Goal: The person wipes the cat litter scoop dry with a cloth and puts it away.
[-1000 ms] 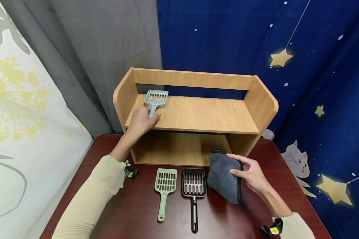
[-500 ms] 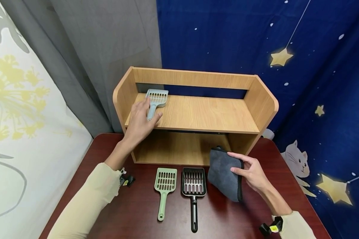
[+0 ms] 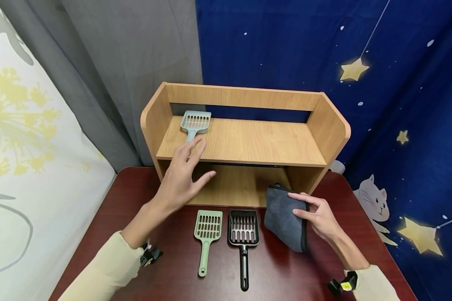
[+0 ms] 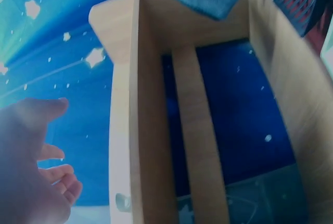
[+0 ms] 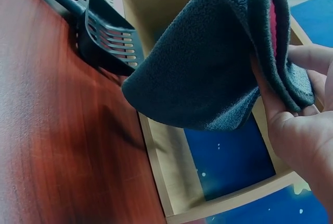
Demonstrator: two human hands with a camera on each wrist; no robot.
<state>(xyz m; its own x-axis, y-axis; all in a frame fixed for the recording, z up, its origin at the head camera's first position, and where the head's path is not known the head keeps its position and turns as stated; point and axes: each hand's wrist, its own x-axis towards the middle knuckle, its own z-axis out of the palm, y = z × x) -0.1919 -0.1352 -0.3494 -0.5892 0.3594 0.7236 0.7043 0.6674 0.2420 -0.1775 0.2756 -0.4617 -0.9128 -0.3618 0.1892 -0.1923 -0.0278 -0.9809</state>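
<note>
A pale blue litter scoop (image 3: pixel 196 121) lies at the left end of the wooden shelf's upper board, its handle toward the front. My left hand (image 3: pixel 181 175) hovers just in front of that handle, fingers spread and holding nothing. In the head view its fingertips overlap the handle's lower end. My right hand (image 3: pixel 320 217) pinches a folded dark grey cloth (image 3: pixel 285 217) by its right edge, above the table before the shelf's right part. The right wrist view shows the cloth (image 5: pixel 197 62) hanging from thumb and fingers. A green scoop (image 3: pixel 208 230) and a black scoop (image 3: pixel 243 230) lie side by side on the table.
The two-tier wooden shelf (image 3: pixel 263 142) stands at the back of the dark red table (image 3: pixel 165 271). Behind it hang a grey curtain (image 3: pixel 135 50) and a blue starry one (image 3: pixel 278 46). A white patterned cloth (image 3: pixel 30 167) covers the left side.
My left hand has let go of the pale blue scoop's handle and drawn back toward the front. The scoop stays on the upper board. My right hand and the cloth have barely moved.
</note>
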